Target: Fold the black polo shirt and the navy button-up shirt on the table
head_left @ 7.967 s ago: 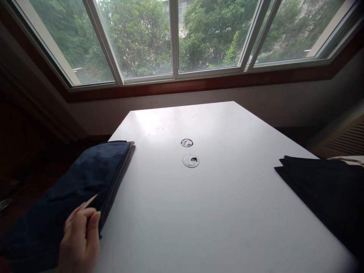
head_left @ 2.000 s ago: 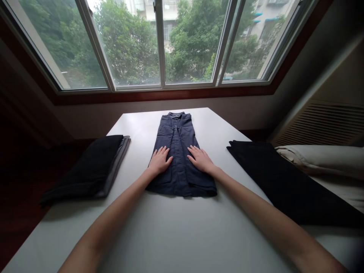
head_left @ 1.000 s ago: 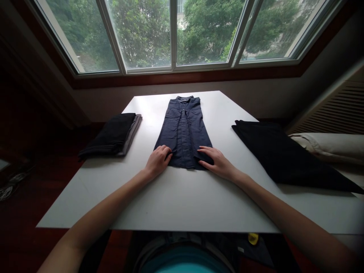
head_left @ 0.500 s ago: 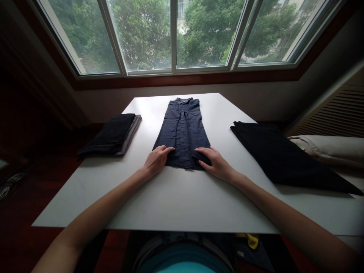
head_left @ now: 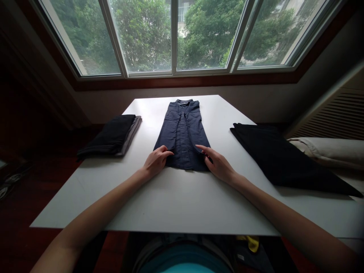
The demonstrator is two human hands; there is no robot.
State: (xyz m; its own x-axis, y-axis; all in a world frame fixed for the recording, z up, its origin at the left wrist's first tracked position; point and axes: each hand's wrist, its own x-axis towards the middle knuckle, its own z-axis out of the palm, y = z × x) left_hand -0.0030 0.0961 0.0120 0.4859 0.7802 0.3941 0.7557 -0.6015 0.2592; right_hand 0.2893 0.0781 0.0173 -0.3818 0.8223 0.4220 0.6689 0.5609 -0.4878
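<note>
The left hand (head_left: 156, 161) is at the shirt's near left corner, thumb and forefinger close together over the edge; whether cloth is pinched under them, I cannot tell. The right hand (head_left: 220, 165) is at the near right corner, forefinger stretched out above a bent thumb, its grip likewise unclear.

Between them the shirt (head_left: 183, 132) lies front up along the middle of the white surface (head_left: 170, 204), its collar (head_left: 184, 102) at the far end and its hem (head_left: 187, 168) towards the person. It is dark navy, narrow at the shoulders and wider towards the hem, with no sleeves spread out at the sides. A button strip runs down the centre, a small pale button showing near the top, and a long crease slants down on either side of it. The cloth lies mostly flat, lightly wrinkled.

To the left sits a folded black cloth (head_left: 110, 134) over a grey one (head_left: 131, 134); to the right, another black cloth (head_left: 281, 155) beside a beige one (head_left: 335, 149).
</note>
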